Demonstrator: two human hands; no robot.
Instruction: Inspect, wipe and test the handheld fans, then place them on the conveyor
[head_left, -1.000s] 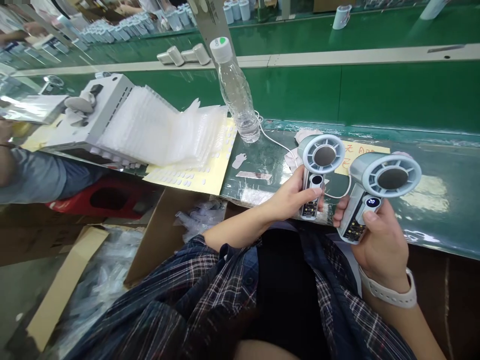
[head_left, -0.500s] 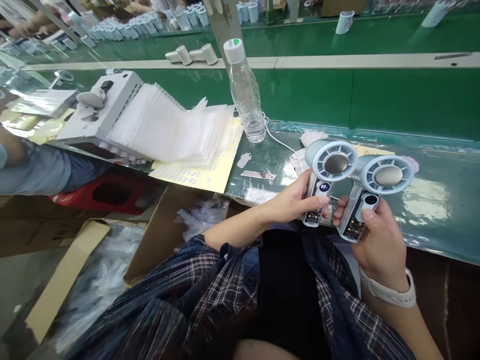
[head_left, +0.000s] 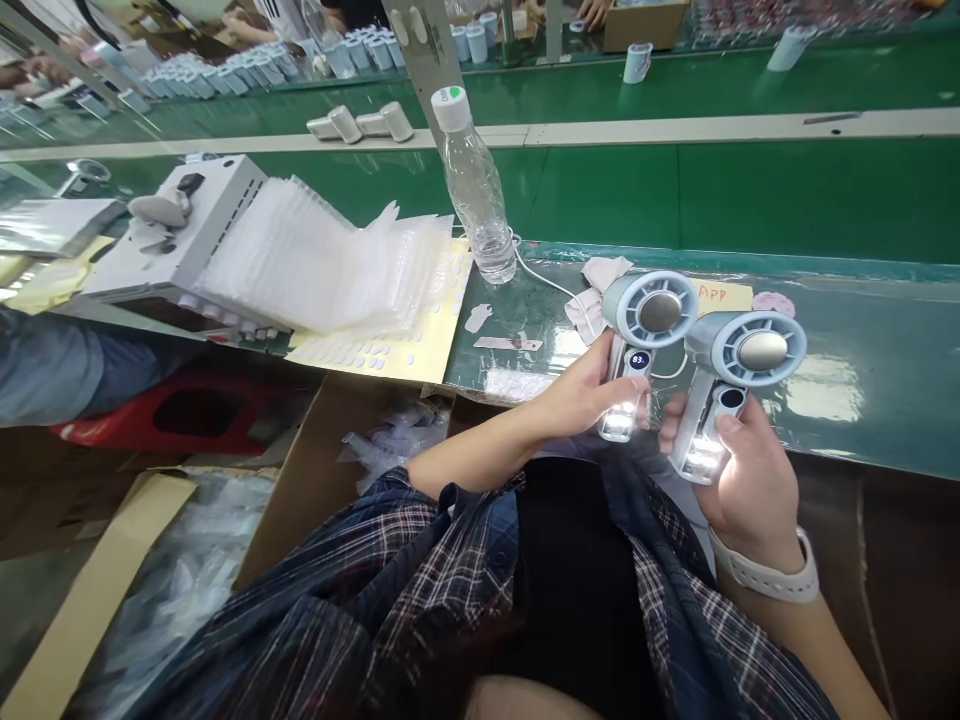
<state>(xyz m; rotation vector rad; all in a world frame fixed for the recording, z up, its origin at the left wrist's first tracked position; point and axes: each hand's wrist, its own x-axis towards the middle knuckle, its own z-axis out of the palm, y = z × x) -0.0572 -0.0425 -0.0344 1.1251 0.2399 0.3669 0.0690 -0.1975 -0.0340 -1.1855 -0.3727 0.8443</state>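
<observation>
My left hand [head_left: 600,392] is closed around the handle of a light-blue handheld fan [head_left: 651,312], thumb on its front. A small round display on that fan reads 83, and the lower handle glows white. In my right hand [head_left: 750,470] is a second handheld fan [head_left: 754,350] of the same kind, its round display dark and its lower handle lit too. My right thumb presses just below that display. Both fans are held side by side, apart, heads up, over the table's near edge. Fingers behind the handles are partly hidden.
A water bottle [head_left: 480,190] stands beside a white cable and a crumpled cloth [head_left: 604,275]. Left of it are stacked white pouches [head_left: 322,260] on a yellow sheet and a white box [head_left: 180,220]. Below sits a carton of plastic bags [head_left: 180,560]. Behind runs a green conveyor [head_left: 750,200].
The lower handles of both fans have lit up white; they were dark before. The view has shifted slightly, and both hands keep their hold.
</observation>
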